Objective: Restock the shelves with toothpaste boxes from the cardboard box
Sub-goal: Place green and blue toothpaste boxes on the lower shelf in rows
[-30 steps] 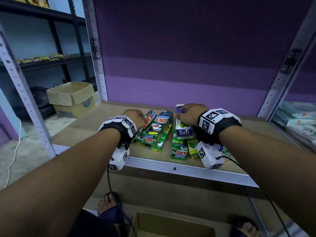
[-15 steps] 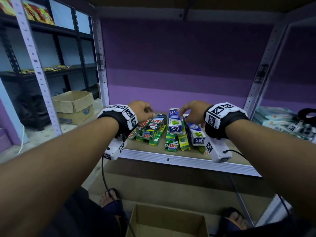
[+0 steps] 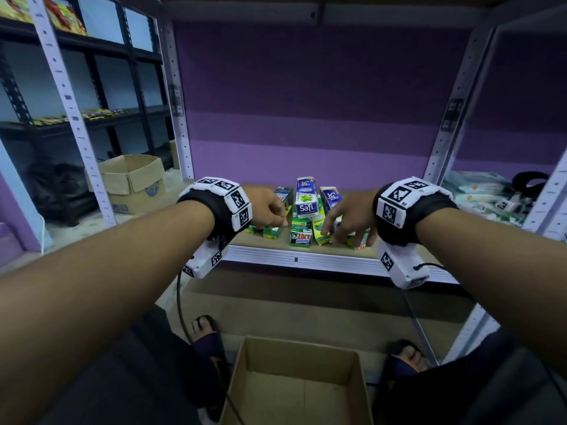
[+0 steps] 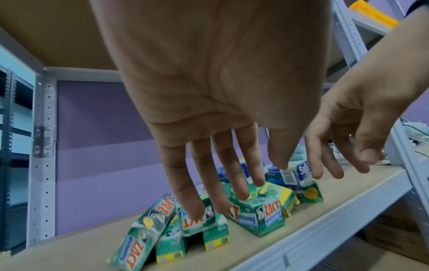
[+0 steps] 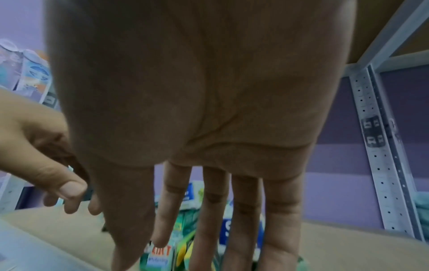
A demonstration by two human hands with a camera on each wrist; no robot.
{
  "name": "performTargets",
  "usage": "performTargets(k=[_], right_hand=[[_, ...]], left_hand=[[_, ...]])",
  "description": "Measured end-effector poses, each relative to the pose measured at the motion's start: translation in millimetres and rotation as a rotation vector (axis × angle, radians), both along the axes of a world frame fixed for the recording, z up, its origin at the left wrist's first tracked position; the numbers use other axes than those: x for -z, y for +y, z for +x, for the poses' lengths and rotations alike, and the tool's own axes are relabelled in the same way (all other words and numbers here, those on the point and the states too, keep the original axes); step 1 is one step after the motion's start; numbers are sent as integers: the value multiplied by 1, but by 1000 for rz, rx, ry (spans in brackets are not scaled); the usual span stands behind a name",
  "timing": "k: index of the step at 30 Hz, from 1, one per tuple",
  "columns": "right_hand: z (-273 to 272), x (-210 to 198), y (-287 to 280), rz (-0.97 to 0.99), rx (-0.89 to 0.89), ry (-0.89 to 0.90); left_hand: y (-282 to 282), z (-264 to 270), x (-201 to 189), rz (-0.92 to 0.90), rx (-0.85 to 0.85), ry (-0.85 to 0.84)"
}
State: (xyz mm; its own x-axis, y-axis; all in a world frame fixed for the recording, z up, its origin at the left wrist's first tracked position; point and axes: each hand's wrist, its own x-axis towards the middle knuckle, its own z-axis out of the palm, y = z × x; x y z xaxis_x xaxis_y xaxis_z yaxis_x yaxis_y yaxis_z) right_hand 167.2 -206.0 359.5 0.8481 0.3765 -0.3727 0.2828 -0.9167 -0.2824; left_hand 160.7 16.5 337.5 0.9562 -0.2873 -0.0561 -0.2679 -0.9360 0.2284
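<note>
Both hands over toothpaste boxes (image 3: 302, 216) piled at shelf (image 3: 306, 259) front edge. Left hand (image 3: 266, 208) fingers straight, released, tips just touching green Zact box (image 4: 197, 220). Right hand (image 3: 346, 216) spread, grasping nothing. Cardboard box (image 3: 294, 384) on floor below, between 2 feet.
</note>
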Motion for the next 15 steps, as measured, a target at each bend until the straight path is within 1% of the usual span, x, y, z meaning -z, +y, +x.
performTargets(k=[7,10,13,15], right_hand=[[5,65,-1,-42,11,152],[11,95,-3,-58,-2,197],[17,129,-3,-119,-54,228],[21,155,-3,-109,-39,293]], left_hand=[[-5,0,51,67,16,159],[-7,1,82,66,30,220],[-10,5,116,60,45,323],[-12,8,140,58,35,381]])
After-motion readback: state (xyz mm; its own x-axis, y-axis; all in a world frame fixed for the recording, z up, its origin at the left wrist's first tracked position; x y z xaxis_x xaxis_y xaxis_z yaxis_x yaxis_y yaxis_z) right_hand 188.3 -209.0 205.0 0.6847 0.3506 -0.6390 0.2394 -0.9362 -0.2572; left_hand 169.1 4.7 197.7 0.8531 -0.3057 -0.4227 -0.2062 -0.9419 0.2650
